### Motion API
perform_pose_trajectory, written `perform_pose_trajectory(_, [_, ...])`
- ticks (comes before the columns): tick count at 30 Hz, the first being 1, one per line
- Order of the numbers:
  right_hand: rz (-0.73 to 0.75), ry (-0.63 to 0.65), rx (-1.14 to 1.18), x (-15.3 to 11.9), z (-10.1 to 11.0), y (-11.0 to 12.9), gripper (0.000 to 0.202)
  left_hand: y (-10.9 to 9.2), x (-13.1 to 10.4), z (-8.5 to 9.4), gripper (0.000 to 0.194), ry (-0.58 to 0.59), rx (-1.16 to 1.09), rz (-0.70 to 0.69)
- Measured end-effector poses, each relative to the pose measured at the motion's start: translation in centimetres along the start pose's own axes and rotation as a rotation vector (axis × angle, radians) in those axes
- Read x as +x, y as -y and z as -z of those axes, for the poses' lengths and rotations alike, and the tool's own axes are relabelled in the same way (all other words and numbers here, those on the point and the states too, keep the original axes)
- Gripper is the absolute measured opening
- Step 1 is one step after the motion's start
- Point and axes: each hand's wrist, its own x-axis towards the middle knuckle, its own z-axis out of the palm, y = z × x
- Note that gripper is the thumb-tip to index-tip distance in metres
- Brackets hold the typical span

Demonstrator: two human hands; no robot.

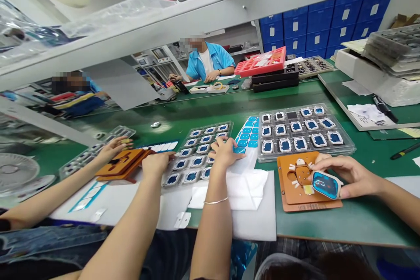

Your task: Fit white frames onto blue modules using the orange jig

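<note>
My left hand (pixel 225 151), with a thin bracelet on the wrist, reaches over the lower end of a sheet of blue adhesive films (pixel 248 133). Its fingers are spread, and the thumb and forefinger touch a blue film (pixel 239 150). My right hand (pixel 352 177) grips a watch case (pixel 326 185), its blue-covered face tilted toward me. Just left of that hand lies an orange fixture plate (pixel 295 201) with a shaped recess and white tabs. Clear trays of watch cases, one on the right (pixel 348 146) and one on the left (pixel 229 129), flank the sheet.
At left a co-worker's hands (pixel 155 164) work by an orange block fixture (pixel 121 164). White foam sheet (pixel 256 225) lies along the front edge. A pen (pixel 405 151) and a grey-rimmed board (pixel 348 116) are at right. A shelf beam (pixel 210 6) crosses above; another person sits opposite.
</note>
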Motion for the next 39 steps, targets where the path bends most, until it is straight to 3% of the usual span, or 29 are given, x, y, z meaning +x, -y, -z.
perform_pose_trajectory(5, [-0.023,-0.028,0.009,-0.1,0.0,0.0,0.052,-0.9,-1.6,0.0,0.026,-0.060,-0.053,-0.122])
perform_pose_trajectory(12, [-0.086,-0.052,0.166,-0.2,0.1,-0.2,0.051,-3.0,-4.3,-0.5,0.021,-0.143,-0.313,-0.431])
perform_pose_trajectory(14, [-0.129,-0.071,0.235,-0.4,0.1,-0.3,0.055,-4.0,-5.7,-0.8,0.017,-0.212,-0.437,-0.631])
perform_pose_trajectory(16, [-0.142,-0.138,0.245,-0.2,0.3,-0.5,0.057,-5.0,-7.3,-0.9,0.014,-0.257,-0.572,-0.978])
perform_pose_trajectory(18, [-0.139,-0.259,0.139,0.5,0.7,-0.4,0.053,-5.8,-8.5,-1.1,0.015,-0.261,-0.638,-1.284])
perform_pose_trajectory(19, [-0.141,-0.325,0.044,1.1,1.1,-0.4,0.050,-6.0,-8.9,-1.2,0.016,-0.250,-0.629,-1.357])
perform_pose_trajectory(23, [-0.187,-0.464,-0.467,4.8,4.0,-0.6,0.049,-6.6,-9.3,-1.7,0.016,-0.196,-0.560,-1.390])
perform_pose_trajectory(27, [-0.296,-0.376,-0.974,9.7,7.2,-1.6,0.040,-6.5,-8.8,-2.1,0.018,-0.086,-0.516,-1.392])
perform_pose_trajectory(33, [-0.351,-0.249,-1.142,15.5,8.9,-3.2,0.029,-6.2,-8.7,-2.2,0.026,-0.019,-0.461,-1.439])
perform_pose_trajectory(39, [-0.357,-0.129,-1.240,17.2,8.8,-3.9,0.017,-6.2,-8.8,-2.7,0.035,-0.036,-0.419,-1.452])
